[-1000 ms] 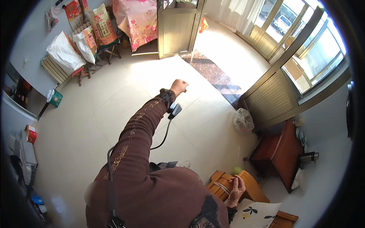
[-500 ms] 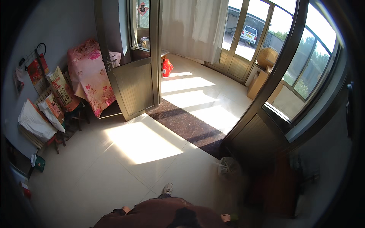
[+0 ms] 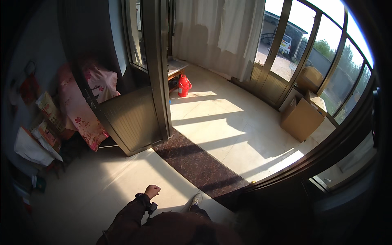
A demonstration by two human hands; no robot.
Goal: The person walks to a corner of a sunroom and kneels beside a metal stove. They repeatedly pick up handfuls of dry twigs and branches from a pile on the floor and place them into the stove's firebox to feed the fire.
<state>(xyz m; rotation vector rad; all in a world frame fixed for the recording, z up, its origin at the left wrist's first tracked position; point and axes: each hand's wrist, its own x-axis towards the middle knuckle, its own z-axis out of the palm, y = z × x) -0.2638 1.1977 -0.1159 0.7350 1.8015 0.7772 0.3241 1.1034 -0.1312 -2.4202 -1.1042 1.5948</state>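
My left hand (image 3: 152, 190) sticks out low in the view at the end of a dark sleeve. Its fingers are curled into a fist with nothing in them. A small black device (image 3: 152, 208) hangs at the wrist. The hand hovers over pale floor tiles (image 3: 102, 192), short of a dark stone threshold strip (image 3: 196, 163). My grey shoe (image 3: 197, 200) shows just right of the arm. My right hand is out of sight.
A dark door leaf (image 3: 130, 122) stands open beside its post (image 3: 157, 69). Beyond lies a sunlit glazed porch with a red canister (image 3: 184, 85), cardboard boxes (image 3: 300, 118) and a white curtain (image 3: 220, 32). Furniture under pink floral cloth (image 3: 81, 110) lines the left wall.
The view has swung up toward the doorway and porch. My left arm, stretched out a second ago, is now low and bent. My right hand and the paper it was near have left the picture.
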